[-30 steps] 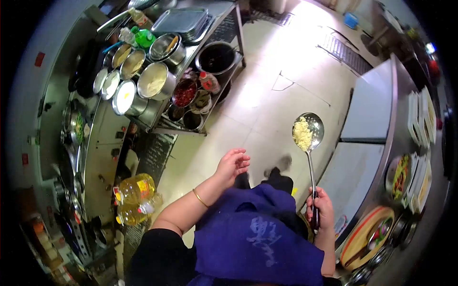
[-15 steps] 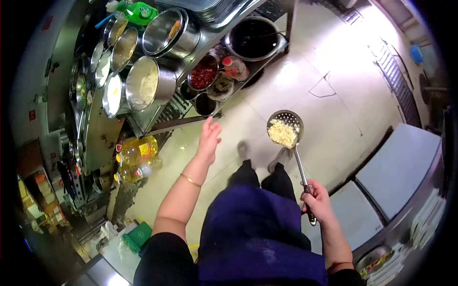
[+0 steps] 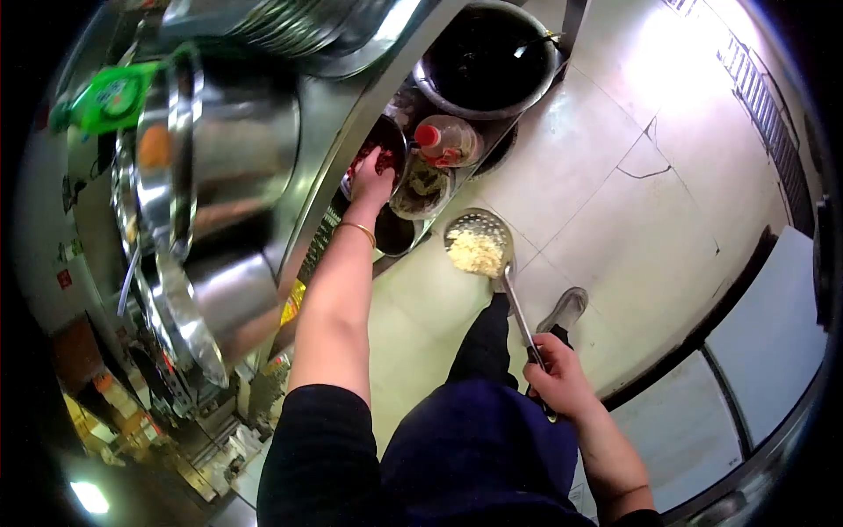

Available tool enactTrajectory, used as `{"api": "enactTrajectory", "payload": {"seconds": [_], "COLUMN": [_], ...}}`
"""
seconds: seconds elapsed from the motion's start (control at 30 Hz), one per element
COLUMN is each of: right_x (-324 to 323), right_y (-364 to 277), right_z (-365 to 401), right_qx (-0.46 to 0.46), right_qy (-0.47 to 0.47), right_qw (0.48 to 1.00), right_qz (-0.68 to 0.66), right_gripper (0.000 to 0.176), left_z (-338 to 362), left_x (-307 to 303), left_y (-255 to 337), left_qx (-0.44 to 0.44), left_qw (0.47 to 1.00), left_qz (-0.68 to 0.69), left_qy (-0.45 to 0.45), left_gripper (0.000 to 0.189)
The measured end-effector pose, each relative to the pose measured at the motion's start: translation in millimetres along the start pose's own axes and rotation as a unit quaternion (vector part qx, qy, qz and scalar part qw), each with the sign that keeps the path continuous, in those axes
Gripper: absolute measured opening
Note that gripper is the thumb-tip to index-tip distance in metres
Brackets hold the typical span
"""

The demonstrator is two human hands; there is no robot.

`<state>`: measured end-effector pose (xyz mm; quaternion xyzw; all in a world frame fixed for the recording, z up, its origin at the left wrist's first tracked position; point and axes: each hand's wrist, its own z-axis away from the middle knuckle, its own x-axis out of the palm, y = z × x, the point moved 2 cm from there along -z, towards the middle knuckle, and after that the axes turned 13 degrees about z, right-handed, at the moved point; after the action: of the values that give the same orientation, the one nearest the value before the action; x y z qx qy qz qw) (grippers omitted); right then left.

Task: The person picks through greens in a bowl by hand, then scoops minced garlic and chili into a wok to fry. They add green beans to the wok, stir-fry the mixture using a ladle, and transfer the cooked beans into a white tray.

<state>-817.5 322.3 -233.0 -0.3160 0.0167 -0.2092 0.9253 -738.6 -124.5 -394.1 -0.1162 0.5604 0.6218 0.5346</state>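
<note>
My right hand (image 3: 562,378) is closed round the dark handle of a perforated skimmer (image 3: 520,312), held out over the floor. A heap of pale yellow, finely chopped food (image 3: 475,254) lies in its bowl. On the lower shelf, my left hand (image 3: 372,183) reaches into a metal bowl (image 3: 401,140) of red chillies (image 3: 358,160). Its fingertips are at the chillies and partly hidden, so their grip does not show. Right beside that hand are a tub (image 3: 421,191) of dark greenish contents and a red-capped plastic bottle (image 3: 450,140).
A large pot of dark liquid (image 3: 486,61) stands further along the lower shelf. Above, the steel counter (image 3: 338,114) carries large metal pots (image 3: 241,132), a green detergent bottle (image 3: 110,98) and stacked trays (image 3: 299,31). Pale cabinet panels (image 3: 764,334) stand at the right.
My left hand has moved from open air into the bowl of red chillies. The loaded skimmer has come left, nearer the shelf. My body and view have shifted towards the counter.
</note>
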Motion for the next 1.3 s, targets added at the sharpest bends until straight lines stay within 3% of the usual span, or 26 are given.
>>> {"api": "enactTrajectory", "payload": {"seconds": [0.1,0.2,0.23,0.37,0.5,0.6,0.77,0.87,1.0,1.03,1.1,1.13,1.3], "right_x": [12.3,18.4,19.2,17.8,14.3,25.5,22.6,28.8,24.8,27.1,30.6,33.1,64.1], "right_y": [-9.7,-2.1,-2.0,-6.2,-19.2,-34.8,-50.1,-58.0,-76.4,-78.0,-90.0,-96.7,-129.2], "right_z": [-21.2,-37.9,-41.0,-54.7,-68.4,-88.0,-102.1,-116.9,-143.3,-152.1,-163.9,-169.8,-202.9], "right_qx": [-0.013,-0.022,-0.011,-0.004,-0.013,-0.008,-0.042,-0.063,-0.090,-0.121,-0.084,-0.066,-0.062], "right_qy": [0.015,0.006,0.006,0.006,-0.002,-0.012,-0.033,-0.031,-0.047,-0.037,-0.064,-0.077,-0.093], "right_qw": [0.997,0.996,0.997,0.994,0.995,0.997,0.995,0.992,0.989,0.986,0.991,0.993,0.991], "right_qz": [0.081,0.087,0.076,0.105,0.099,0.075,0.087,0.106,0.107,0.107,0.079,0.065,0.067], "right_gripper": [0.040,0.039,0.039,0.038,0.035,0.034,0.035,0.034,0.030,0.027,0.027,0.026,0.027], "left_z": [-33.7,-55.4,-61.5,-78.3,-71.8,-83.2,-82.6,-88.8,-90.8,-89.5,-75.5,-61.8,-30.0], "left_x": [8.8,15.6,20.0,36.3,32.0,31.1,37.9,38.2,24.7,18.7,2.7,-11.8,-35.3], "left_y": [5.9,26.2,26.2,12.7,16.2,25.8,10.8,-16.9,-44.4,-46.7,-28.8,0.1,22.3], "left_qx": [0.118,0.119,0.136,0.079,0.082,0.017,-0.022,0.003,0.007,-0.026,-0.130,-0.190,-0.112], "left_qw": [0.981,0.961,0.956,0.941,0.954,0.956,0.951,0.964,0.994,0.997,0.954,0.950,0.827], "left_qz": [-0.139,-0.204,-0.222,-0.280,-0.272,-0.237,-0.282,-0.239,-0.066,0.036,0.270,0.245,0.530], "left_qy": [-0.061,-0.147,-0.133,-0.170,-0.096,-0.173,-0.124,-0.116,-0.084,-0.062,-0.017,0.030,0.149], "left_gripper": [0.062,0.067,0.063,0.064,0.062,0.055,0.046,0.040,0.027,0.025,0.020,0.020,0.019]}}
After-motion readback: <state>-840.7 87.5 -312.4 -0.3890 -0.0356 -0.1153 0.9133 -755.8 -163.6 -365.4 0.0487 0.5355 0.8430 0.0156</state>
